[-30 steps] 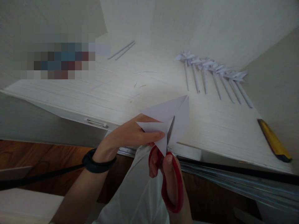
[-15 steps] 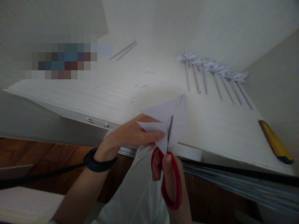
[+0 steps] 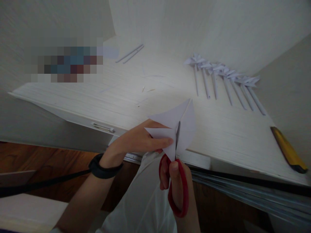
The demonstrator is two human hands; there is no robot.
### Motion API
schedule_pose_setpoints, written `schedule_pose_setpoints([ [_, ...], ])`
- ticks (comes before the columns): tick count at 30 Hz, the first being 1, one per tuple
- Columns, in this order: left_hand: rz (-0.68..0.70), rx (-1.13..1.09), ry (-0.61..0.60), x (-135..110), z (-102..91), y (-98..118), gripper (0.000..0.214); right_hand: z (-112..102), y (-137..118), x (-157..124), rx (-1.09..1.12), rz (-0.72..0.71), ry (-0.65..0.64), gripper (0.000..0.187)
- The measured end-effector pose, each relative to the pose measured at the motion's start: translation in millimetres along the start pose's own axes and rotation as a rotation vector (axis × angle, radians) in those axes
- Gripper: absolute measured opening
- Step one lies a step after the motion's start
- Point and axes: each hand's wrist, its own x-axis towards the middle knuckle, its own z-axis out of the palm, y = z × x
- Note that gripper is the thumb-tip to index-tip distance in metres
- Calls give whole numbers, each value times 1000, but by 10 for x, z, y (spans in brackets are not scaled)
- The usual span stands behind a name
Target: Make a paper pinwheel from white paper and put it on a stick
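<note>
My left hand [image 3: 150, 137] is closed on a white sheet of paper [image 3: 187, 132], the thumb on top and the other fingers mostly hidden beneath it. Slits run into the sheet from its edges, splitting it into flaps. My right hand [image 3: 176, 174] holds red-handled scissors [image 3: 186, 191], thumb and fingers through the loops. Their blades lie in a slit of the paper, pointing away from me. Paper and scissors are held at the near edge of the white desk [image 3: 116, 106].
Several white paper pinwheels [image 3: 213, 72] lie in a row at the back right. Two thin paper sticks [image 3: 131, 53] lie at the back left, near a blurred patch. A yellow-and-black tool [image 3: 288, 149] rests at the right edge. Small scraps [image 3: 150, 90] dot the desk. Below is an open drawer [image 3: 196, 159].
The slit at the paper's far corner looks wider now, its flaps slightly further apart. Both hands keep their hold, and the whole view has shifted slightly.
</note>
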Motion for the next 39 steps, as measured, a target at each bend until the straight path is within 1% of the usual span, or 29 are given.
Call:
schedule_pose_setpoints([
  [5,-33,-7,-7,-4,6,8,24,-7,18,-11,43,47,-15,62],
  [10,-15,-3,82,-10,24,-14,25,-19,53,-35,57,65,-2,54],
  [13,-22,11,57,-5,18,-15,30,-18,89,-37,72,68,-5,54],
  [17,-27,32,23,4,6,-10,32,-12,110,-24,125,50,-15,53],
  [20,-57,8,22,2,5,0,32,-10,77,-19,151,50,-26,51],
  [23,-93,-26,48,-3,9,2,30,-7,52,-22,154,62,-20,51],
  [26,-102,-50,79,-3,19,-19,30,1,78,-33,131,20,-32,49],
  [28,-111,-99,104,0,34,-30,25,11,106,-50,106,-8,-43,48],
  [30,-139,-154,156,0,56,-23,18,21,128,-85,85,-13,-50,48],
  [34,-217,-182,325,-10,94,37,22,-10,176,-241,62,49,-95,50],
  [35,-223,-185,351,-12,98,47,23,-36,198,-300,61,61,-120,52],
  [36,-213,-194,347,-15,99,51,23,-69,224,-366,62,66,-131,53],
  [37,-195,-205,335,-16,99,49,22,-111,250,-434,44,86,-76,52],
  [39,-165,-238,322,-19,95,28,22,-211,287,-560,-10,77,31,46],
])
